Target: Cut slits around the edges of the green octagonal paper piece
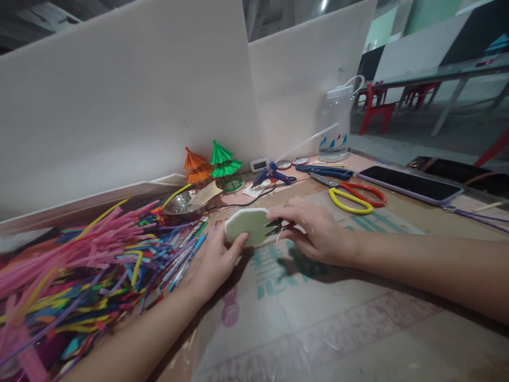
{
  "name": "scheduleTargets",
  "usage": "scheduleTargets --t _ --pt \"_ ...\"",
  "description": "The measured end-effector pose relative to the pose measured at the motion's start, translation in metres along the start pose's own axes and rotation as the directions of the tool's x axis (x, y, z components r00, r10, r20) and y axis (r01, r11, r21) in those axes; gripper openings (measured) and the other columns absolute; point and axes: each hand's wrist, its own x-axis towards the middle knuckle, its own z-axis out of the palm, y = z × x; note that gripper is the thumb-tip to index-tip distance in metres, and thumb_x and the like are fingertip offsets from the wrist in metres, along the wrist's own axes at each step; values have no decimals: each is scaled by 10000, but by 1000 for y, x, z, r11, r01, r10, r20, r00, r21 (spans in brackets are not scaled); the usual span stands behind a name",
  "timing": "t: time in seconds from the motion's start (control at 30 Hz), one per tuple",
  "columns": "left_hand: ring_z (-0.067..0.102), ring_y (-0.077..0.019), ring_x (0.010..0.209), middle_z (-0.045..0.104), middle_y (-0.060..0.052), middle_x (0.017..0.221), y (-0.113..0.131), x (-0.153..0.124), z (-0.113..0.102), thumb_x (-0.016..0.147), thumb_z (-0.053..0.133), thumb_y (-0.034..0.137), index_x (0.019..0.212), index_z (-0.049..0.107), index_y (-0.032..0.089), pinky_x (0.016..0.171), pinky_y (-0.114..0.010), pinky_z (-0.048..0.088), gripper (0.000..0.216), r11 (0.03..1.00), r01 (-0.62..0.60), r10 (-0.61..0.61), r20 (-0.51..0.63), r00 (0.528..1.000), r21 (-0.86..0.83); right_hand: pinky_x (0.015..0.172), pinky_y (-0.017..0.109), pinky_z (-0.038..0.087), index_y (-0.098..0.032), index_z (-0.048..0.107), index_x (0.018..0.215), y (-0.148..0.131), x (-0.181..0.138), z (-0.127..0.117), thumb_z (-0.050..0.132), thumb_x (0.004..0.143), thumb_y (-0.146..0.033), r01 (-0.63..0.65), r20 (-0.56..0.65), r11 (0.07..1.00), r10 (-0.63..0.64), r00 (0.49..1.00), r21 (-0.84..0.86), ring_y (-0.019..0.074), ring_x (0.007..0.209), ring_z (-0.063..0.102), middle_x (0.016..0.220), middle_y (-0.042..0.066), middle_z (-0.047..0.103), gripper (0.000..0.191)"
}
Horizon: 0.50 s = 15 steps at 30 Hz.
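My left hand [217, 260] grips a pale green, many-sided foam piece [247, 225] by its lower left edge, thumb on its face, holding it just above the table. My right hand [312, 231] is closed on a small pair of black thread snips [277, 227], whose blades sit at the foam piece's right edge. A short white strand hangs by the blades.
A big heap of coloured straws and strips [79, 276] lies at the left. Behind are a metal bowl [183, 204], orange and green paper pagodas [214, 167], a blue glue gun [274, 175], yellow and red scissors [353, 196], a phone [409, 183], a water jug [336, 127] and white partition boards [139, 95].
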Motion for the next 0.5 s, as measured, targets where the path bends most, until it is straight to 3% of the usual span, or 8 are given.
scheduleTargets --t 0.07,0.23,0.5 --pt "656 -231 1014 680 -95 1179 -1 1 -1 927 594 501 1231 605 189 889 -349 523 436 1000 22 -22 11 1000 -19 798 358 512 -145 597 1207 -1 -1 1 473 1031 -313 -16 46 1000 17 999 -25 222 914 628 1013 117 700 273" --pt "645 -238 1034 673 -107 1177 -2 -1 -2 941 565 507 1233 594 175 898 -359 518 442 1000 12 -12 7 1000 3 831 379 527 -126 614 1208 5 0 7 430 1041 -320 -209 53 978 210 976 -27 239 967 657 1080 138 718 316" --pt "640 -247 1080 689 -99 1176 9 -7 -3 959 532 408 1245 603 197 927 -369 514 362 985 -92 85 52 995 146 886 375 519 -155 620 1238 6 1 4 456 1038 -333 -202 83 979 200 976 13 234 1040 663 1134 115 725 314"
